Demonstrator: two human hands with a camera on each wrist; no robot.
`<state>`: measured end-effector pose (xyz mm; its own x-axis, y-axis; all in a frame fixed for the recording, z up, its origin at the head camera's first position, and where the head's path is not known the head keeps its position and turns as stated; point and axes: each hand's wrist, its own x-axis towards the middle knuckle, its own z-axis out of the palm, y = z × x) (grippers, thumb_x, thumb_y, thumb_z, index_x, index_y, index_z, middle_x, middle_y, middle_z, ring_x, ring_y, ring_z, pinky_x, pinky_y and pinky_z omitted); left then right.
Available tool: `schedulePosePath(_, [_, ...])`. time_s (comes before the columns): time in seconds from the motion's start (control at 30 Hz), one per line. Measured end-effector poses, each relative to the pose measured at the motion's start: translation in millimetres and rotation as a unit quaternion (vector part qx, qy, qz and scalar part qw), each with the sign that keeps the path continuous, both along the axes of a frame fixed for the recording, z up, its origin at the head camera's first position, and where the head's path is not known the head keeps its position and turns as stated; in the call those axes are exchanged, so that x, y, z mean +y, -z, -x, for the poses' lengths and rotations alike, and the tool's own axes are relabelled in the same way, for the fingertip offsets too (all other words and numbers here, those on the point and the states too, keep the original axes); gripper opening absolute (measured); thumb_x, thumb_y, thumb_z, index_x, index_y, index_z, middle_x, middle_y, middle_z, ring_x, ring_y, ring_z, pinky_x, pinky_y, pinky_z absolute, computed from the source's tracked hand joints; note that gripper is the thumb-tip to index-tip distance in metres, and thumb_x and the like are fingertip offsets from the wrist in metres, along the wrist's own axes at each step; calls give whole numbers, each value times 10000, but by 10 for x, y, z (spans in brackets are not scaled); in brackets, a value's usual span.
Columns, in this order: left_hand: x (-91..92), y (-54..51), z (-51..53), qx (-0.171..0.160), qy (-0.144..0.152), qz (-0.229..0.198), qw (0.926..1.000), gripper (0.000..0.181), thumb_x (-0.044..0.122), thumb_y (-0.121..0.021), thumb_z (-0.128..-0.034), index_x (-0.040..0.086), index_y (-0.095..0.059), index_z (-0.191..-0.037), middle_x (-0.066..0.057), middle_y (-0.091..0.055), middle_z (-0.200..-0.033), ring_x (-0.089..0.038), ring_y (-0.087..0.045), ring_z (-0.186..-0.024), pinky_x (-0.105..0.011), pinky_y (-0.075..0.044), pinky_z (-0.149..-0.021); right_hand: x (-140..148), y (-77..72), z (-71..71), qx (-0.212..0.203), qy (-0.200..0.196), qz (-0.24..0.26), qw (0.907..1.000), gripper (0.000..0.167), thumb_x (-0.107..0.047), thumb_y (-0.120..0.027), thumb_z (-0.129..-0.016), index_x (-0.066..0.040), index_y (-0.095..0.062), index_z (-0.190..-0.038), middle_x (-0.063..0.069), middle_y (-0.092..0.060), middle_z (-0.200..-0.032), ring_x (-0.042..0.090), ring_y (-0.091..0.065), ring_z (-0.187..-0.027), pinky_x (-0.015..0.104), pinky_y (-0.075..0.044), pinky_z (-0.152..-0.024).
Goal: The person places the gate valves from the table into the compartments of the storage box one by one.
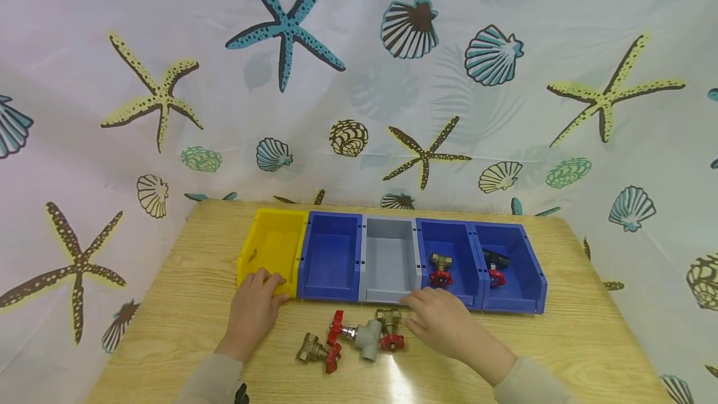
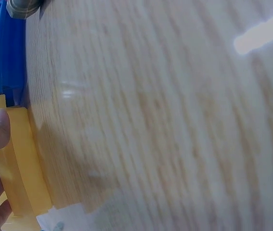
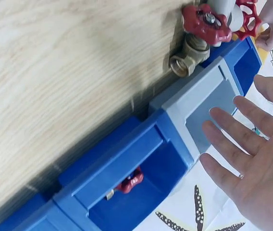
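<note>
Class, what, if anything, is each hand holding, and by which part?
The left hand grips the yellow bin by its front edge; the right hand holds nothing.

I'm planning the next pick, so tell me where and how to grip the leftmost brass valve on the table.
The leftmost brass valve is probably best pinched across its brass body, coming from above and the left. It lies with that end facing bare table, while its red handle sits close to that of the grey valve, leaving less room there.
</note>
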<state>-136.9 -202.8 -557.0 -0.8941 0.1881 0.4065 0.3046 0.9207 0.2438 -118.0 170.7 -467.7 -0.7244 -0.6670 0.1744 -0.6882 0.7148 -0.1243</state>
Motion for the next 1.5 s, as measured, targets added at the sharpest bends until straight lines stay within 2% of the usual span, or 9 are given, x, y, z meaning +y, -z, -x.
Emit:
schedulePosePath(0.3, [-3, -19, 24, -7, 50, 175, 9998, 278, 227, -824, -822, 116, -674, -1028, -28, -514, -875, -276, -529, -812, -369, -468, -696, -83, 121, -63, -153, -100, -11, 9998, 308, -326, -729, -894, -104, -707, -1107, 3, -689, -1027, 185, -643, -957, 409, -539, -845])
schedulePosePath(0.53, [-3, -8, 39, -96, 32, 234, 9997, 283, 248, -818, -827, 122, -674, -1037, -28, -531, -898, -273, -529, -826, -370, -475, -715, -133, 186, -94, -414, 100, -281, 9987, 399, -408, -714, -893, -111, -687, -1157, 23, -675, -1088, 226, -639, -1016, 466, -517, -903])
schedulePosePath(0.93, [8, -12, 30, -259, -57, 272, 9993, 286, 253, -810, -836, 123, -678, -1054, -38, -538, -905, -279, -534, -837, -372, -477, -710, -211, 287, -118, -704, 352, -307, 9964, 530, -473, -743, -847, -94, -656, -1207, 38, -642, -1135, 240, -602, -1059, 490, -502, -912])
schedulePosePath(1.1, [9, -55, 9, -407, -72, 220, 9989, 286, 248, -809, -838, 117, -682, -1058, -42, -554, -923, -265, -533, -843, -361, -478, -703, -234, 334, -115, -651, 387, -341, 9965, 576, -483, -757, -825, -87, -649, -1228, 56, -638, -1176, 257, -596, -1083, 499, -493, -925])
schedulePosePath(1.3, [14, -159, -1, -637, -20, 137, 9979, 279, 240, -814, -831, 116, -682, -1044, -40, -572, -943, -261, -552, -864, -369, -498, -716, -273, 387, -120, -558, 399, -534, 9962, 638, -493, -775, -802, -73, -633, -1261, 61, -628, -1172, 263, -597, -1074, 490, -492, -923])
schedulePosePath(1.5, [0, -230, 18, -766, 39, 46, 9970, 288, 251, -840, -799, 128, -691, -1012, -34, -604, -951, -252, -571, -842, -382, -510, -686, -337, 440, -144, -236, 326, -837, 9957, 733, -490, -814, -747, -48, -605, -1293, 102, -605, -1157, 298, -609, -1072, 481, -497, -922])
